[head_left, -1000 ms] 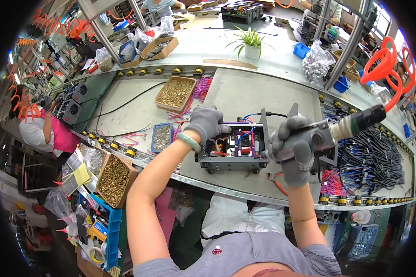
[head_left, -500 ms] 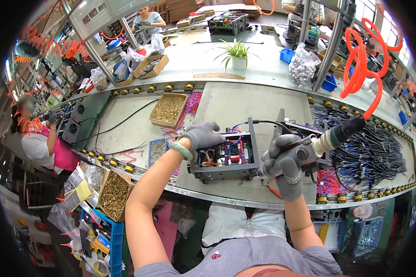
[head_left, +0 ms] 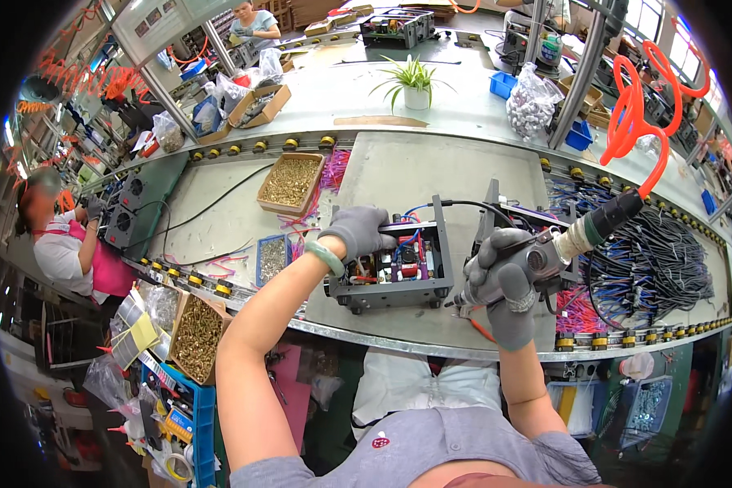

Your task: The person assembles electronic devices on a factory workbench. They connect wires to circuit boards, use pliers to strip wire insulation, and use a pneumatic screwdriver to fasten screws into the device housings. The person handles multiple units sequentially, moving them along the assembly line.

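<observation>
The open metal chassis (head_left: 392,268), a grey box with red and blue wiring and circuit parts inside, sits on the pale mat (head_left: 431,179) near the front edge of the workbench, directly ahead of the person. The gloved left hand (head_left: 358,230) lies over its upper left corner, fingers curled down over the rim and pressing on it. The gloved right hand (head_left: 503,281) is wrapped tight around the grip of a powered screwdriver (head_left: 545,252), whose tip points left at the chassis's right wall, just beside it. Half a second ago the tool was held a little higher and further from the box; now the tip has come down level with the side wall, while the left hand has stayed on the same corner.

An orange coiled hose (head_left: 634,122) rises from the tool's rear. To the right lies a heap of black wire looms (head_left: 659,260). Left of the chassis stand a small blue tray of silver screws (head_left: 272,259) and, behind it, a brown cardboard box of brass screws (head_left: 291,180). A second open carton of brass parts (head_left: 195,337) hangs below the bench edge, with yellow label cards (head_left: 142,333) beside it. Further back are a potted green plant (head_left: 415,85) and a clear bag of white parts (head_left: 530,106). Another person in a pink apron (head_left: 98,256) works at the left.
</observation>
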### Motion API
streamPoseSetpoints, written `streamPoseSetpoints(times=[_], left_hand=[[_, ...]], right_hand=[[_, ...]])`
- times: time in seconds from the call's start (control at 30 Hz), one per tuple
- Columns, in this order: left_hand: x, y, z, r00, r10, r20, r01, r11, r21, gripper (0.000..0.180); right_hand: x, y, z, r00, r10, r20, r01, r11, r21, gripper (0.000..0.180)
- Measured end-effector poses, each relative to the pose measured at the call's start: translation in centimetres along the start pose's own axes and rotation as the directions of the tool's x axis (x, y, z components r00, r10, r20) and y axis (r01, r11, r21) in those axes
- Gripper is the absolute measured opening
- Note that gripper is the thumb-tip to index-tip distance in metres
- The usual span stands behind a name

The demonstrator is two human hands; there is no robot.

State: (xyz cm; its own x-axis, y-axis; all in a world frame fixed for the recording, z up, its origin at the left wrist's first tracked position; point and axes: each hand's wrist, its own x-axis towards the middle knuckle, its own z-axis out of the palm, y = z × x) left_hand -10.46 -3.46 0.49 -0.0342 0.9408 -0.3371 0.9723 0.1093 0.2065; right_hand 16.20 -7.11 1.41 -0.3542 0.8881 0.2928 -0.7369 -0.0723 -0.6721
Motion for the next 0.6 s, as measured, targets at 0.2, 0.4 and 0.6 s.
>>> streamPoseSetpoints(times=[0.2, 0.4, 0.6], left_hand=[[0.0, 0.5, 1.3, 0.99, 0.047, -0.129, -0.028, 0.989, 0.148, 0.044], [0.2, -1.3, -1.3, 0.972, 0.074, 0.224, 0.029, 0.905, -0.424, 0.058], [-0.5, 1.9, -0.2, 0.998, -0.052, -0.023, 0.051, 0.998, -0.025, 0.064]], right_hand=[[-0.5, -0.2, 0.7, 1.0, 0.024, -0.004, -0.024, 1.0, 0.004, 0.053], [-1.8, -2.1, 0.1, 0.999, 0.031, -0.017, -0.031, 0.999, -0.044, 0.054], [-2.3, -3.0, 0.5, 0.998, 0.024, -0.062, -0.025, 1.0, -0.007, 0.055]])
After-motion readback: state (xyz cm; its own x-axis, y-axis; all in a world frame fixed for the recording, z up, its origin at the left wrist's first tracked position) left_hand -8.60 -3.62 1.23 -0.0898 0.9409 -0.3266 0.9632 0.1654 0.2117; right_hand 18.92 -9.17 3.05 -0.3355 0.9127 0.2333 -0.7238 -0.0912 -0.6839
